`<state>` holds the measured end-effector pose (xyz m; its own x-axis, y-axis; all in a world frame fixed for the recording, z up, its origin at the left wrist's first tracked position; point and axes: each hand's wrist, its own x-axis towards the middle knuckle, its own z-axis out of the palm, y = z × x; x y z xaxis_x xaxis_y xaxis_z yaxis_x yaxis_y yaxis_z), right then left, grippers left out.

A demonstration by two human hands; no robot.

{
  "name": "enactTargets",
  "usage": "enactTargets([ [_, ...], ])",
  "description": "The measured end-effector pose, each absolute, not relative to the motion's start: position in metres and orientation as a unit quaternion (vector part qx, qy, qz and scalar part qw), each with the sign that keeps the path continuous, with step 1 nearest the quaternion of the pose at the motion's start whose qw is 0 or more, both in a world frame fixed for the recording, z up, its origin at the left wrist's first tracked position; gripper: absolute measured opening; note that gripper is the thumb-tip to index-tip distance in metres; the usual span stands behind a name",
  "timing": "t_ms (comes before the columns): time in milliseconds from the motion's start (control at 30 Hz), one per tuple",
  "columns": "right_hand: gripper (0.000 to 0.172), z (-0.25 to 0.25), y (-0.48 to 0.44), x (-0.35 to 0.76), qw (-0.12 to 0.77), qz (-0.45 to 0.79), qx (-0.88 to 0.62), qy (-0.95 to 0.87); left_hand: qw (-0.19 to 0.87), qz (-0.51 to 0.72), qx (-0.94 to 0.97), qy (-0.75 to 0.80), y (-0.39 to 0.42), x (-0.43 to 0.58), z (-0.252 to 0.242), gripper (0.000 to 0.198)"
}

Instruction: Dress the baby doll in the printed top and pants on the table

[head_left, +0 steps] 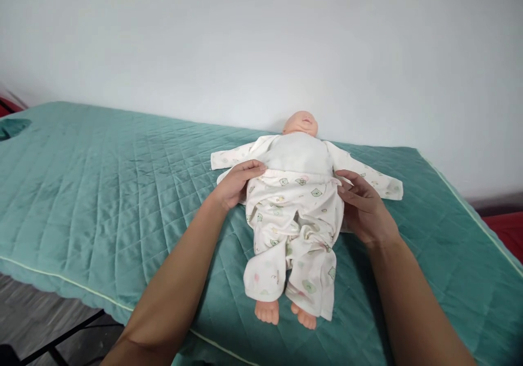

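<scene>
A baby doll lies on its back, its head toward the wall and its bare feet toward me. It has on white printed pants, whose waistband crosses its belly. A matching long-sleeved top covers the arms, while the white torso shows at the front. My left hand pinches the waistband at the doll's left-hand side in view. At the opposite end of the waistband, my right hand has its thumb and fingers closed on the fabric. Some fingertips are hidden by the cloth.
A green quilted cover with pale piping lies over the bed under the doll. Behind it rises a white wall. Red items show past the right end, and a black metal frame stands on the floor at lower left.
</scene>
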<state>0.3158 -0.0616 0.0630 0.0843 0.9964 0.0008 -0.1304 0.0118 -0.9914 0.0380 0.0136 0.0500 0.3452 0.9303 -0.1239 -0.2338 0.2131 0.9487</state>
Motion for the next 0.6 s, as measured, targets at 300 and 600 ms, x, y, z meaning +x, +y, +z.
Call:
enactTargets([
  [300, 0.029, 0.047, -0.052, 0.325, 0.499, 0.314, -0.581, -0.561, 0.656, 0.27, 0.585, 0.393, 0.011, 0.019, 0.06, 0.027],
  [600, 0.025, 0.045, -0.052, 0.33, 0.365, 0.338, -0.624, -0.602, 0.662, 0.204, 0.618, 0.372, 0.018, 0.018, 0.059, 0.015],
])
